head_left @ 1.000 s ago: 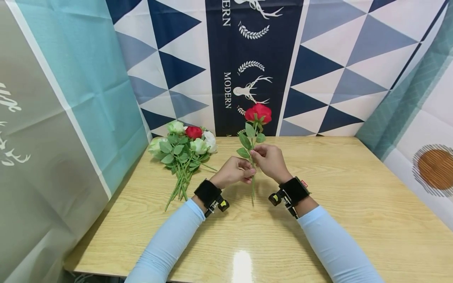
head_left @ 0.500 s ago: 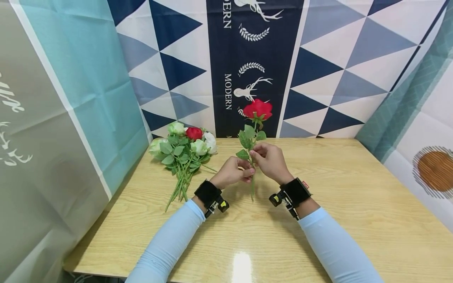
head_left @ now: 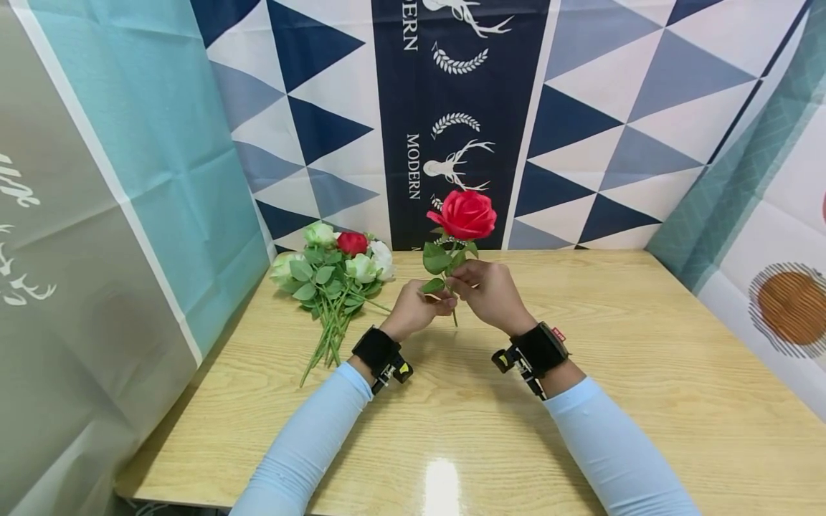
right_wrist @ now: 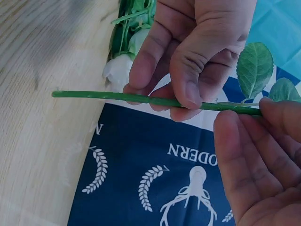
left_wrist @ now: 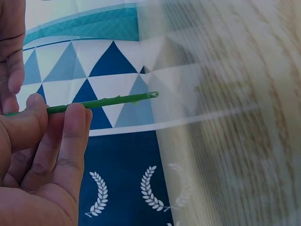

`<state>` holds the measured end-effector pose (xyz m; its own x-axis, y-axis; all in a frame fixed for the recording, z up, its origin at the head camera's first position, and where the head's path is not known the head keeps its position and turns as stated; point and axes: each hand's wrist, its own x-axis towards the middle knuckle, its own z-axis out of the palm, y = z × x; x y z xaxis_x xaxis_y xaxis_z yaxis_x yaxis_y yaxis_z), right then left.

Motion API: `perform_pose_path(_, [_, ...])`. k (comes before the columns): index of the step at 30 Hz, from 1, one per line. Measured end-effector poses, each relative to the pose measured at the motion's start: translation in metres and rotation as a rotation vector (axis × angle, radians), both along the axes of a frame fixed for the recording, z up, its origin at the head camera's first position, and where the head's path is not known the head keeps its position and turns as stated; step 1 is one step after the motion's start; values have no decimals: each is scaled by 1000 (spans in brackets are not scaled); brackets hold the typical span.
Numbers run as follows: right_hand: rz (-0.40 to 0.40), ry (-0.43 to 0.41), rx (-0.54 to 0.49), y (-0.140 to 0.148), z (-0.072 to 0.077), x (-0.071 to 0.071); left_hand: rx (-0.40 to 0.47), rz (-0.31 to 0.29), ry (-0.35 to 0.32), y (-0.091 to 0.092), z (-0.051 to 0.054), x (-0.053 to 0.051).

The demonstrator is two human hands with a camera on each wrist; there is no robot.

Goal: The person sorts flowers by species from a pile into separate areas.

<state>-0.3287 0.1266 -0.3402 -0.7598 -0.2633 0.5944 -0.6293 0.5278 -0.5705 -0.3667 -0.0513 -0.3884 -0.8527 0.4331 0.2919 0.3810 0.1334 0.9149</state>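
Both hands hold one red rose [head_left: 466, 214] by its green stem over the middle of the table. The left hand [head_left: 415, 308] pinches the stem between thumb and fingers, lower down. Just above it, the right hand [head_left: 488, 292] pinches the stem near the leaves [head_left: 437, 259]. In the right wrist view the bare stem [right_wrist: 117, 96] runs out past the left hand's fingers to a cut end. The left wrist view shows that stem end [left_wrist: 153, 94] free in the air; the bloom is out of both wrist views.
A bunch of artificial flowers [head_left: 331, 269], white, pale green and red, lies at the table's back left, stems toward the front. The wooden table [head_left: 613, 401] meets a patterned cloth [head_left: 335, 129] at the back. More cloth hangs on both sides.
The rose's bloom has tipped forward toward me, showing its petals from above, and its lower stem looks shorter. The left hand has shifted slightly up and left. The bunch stays put.
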Motion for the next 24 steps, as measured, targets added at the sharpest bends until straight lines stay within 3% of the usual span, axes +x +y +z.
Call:
perform_pose_path(4, [13, 4, 25, -1, -1, 1, -15, 10, 18, -2, -2, -2])
perform_pose_path(12, [5, 14, 59, -3, -1, 3, 21, 4, -10, -4, -3, -2])
perform_pose_path(17, [-6, 117, 27, -1, 2, 2, 64, -44, 4, -1, 2, 1])
perform_pose_path(20, [-8, 195, 15, 0, 3, 1, 102, -66, -24, 1, 5, 4])
perform_pose_path(24, [-20, 225, 13, 2, 3, 1, 101, -89, -64, 2, 10, 8])
